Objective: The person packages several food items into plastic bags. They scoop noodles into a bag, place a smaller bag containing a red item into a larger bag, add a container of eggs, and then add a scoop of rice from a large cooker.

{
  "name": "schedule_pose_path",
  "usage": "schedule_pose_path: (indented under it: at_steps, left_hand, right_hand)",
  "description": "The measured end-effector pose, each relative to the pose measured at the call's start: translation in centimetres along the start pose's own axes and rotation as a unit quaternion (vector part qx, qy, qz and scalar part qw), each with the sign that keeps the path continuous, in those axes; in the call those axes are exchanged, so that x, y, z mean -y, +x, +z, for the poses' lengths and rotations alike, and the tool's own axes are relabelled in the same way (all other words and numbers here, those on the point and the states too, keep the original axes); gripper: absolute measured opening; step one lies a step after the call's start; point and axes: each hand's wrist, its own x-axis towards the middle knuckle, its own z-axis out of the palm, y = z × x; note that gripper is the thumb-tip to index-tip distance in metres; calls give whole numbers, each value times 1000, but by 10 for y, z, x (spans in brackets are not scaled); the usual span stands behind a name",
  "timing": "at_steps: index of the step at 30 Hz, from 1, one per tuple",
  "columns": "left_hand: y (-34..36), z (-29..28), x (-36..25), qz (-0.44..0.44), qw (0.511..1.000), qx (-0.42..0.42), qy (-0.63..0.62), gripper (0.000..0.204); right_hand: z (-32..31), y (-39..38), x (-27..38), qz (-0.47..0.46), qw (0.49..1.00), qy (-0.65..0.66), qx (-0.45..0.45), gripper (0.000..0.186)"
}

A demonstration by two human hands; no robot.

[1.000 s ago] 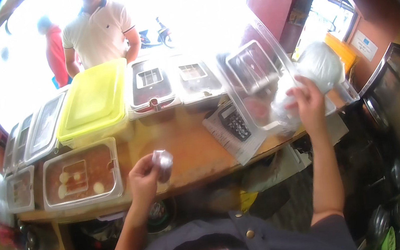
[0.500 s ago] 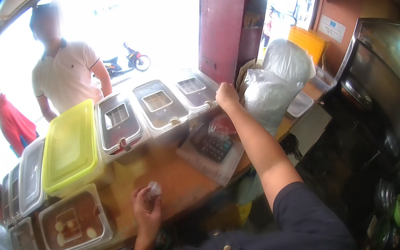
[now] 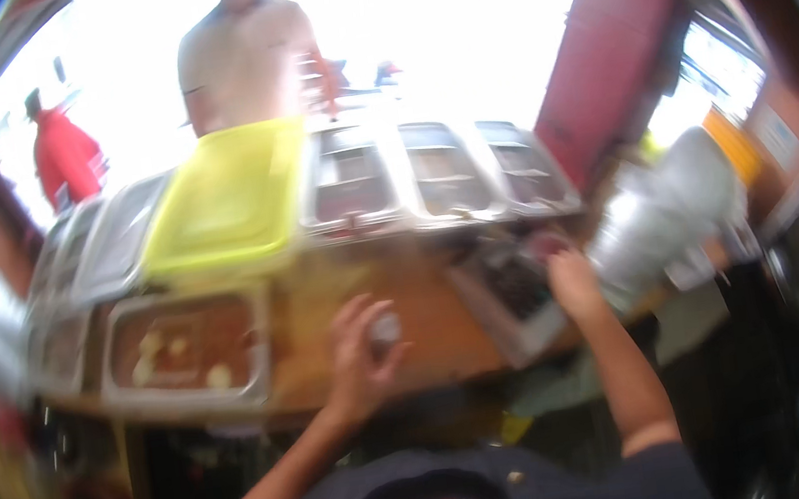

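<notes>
Left hand: the left hand [image 3: 361,355] is raised over the near edge of the wooden counter [image 3: 431,336], fingers curled round a small pale object [image 3: 385,330]; the object's kind cannot be told through the blur.
Small pale object: pinched at the fingertips, over the counter's middle, just right of the near tray.
Right hand: the right hand [image 3: 573,282] rests on or just above the near right corner of the calculator [image 3: 514,293]; whether it grips anything cannot be told, the fingers being blurred.
Calculator: lies flat on the counter, right of centre, angled.
Near tray: a metal tray [image 3: 185,348] of brown sauce with pale pieces sits near left on the counter.
Bagged stack: a clear plastic bag [image 3: 662,215] of pale goods lies at the right, beside the calculator.
Far row: a yellow-green lid [image 3: 229,199] covers one container; lidded metal containers [image 3: 441,178] stand to its right.
Beyond the counter: a person in a pale shirt [image 3: 244,63] stands facing the counter; a figure in red [image 3: 64,157] stands far left.
</notes>
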Motion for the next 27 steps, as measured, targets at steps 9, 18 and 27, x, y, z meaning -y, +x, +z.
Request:
schedule_pose_path:
  at_steps: [9,18,27]
  left_hand:
    - [7,-30,-33,55,989,-45,-132,41]
    - [19,-125,-71,-285,809,53,-512,55]
    - [-92,-319,30,-309,777,-209,-507,39]
  right_hand:
    - [-127,-46,32,16,986,167,-15,13]
    - [-234,-21,215,-524,823,149,-160,9]
    - [-261,57,435,-428,740,494,-158,22]
